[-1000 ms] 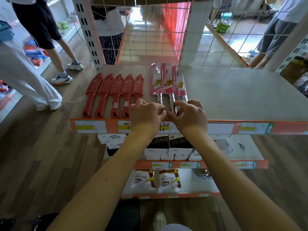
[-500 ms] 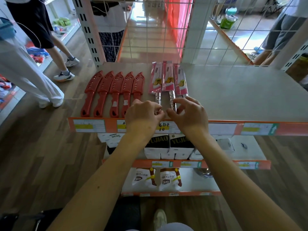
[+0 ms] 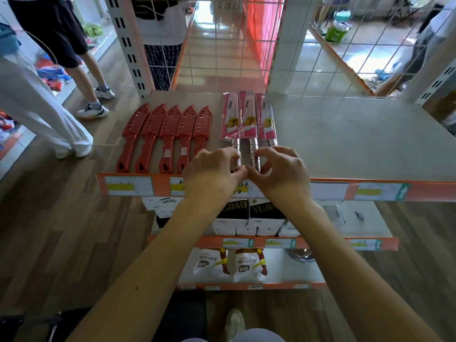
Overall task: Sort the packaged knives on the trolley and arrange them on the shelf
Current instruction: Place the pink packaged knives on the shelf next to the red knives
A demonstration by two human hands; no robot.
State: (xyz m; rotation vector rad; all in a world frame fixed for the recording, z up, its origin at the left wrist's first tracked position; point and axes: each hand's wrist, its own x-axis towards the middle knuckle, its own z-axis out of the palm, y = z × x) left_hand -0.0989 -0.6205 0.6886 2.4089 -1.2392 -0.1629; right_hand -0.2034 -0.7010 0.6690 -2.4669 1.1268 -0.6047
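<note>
Though half hidden, handles under fingers

Shelf: five red sheathed knives in a row at left; three pink-packaged knives just beside them; left hand and right hand apparently pinch their steel handles.

A dark wood-plank floor runs under me and off to my left. Behind the far edge of the grey shelf stands a white wire grid, fixed between white slotted uprights. Through the grid I see glossy tiles throwing back bright daylight beside an orange-red panel. Other people's legs stand at far left.
</note>
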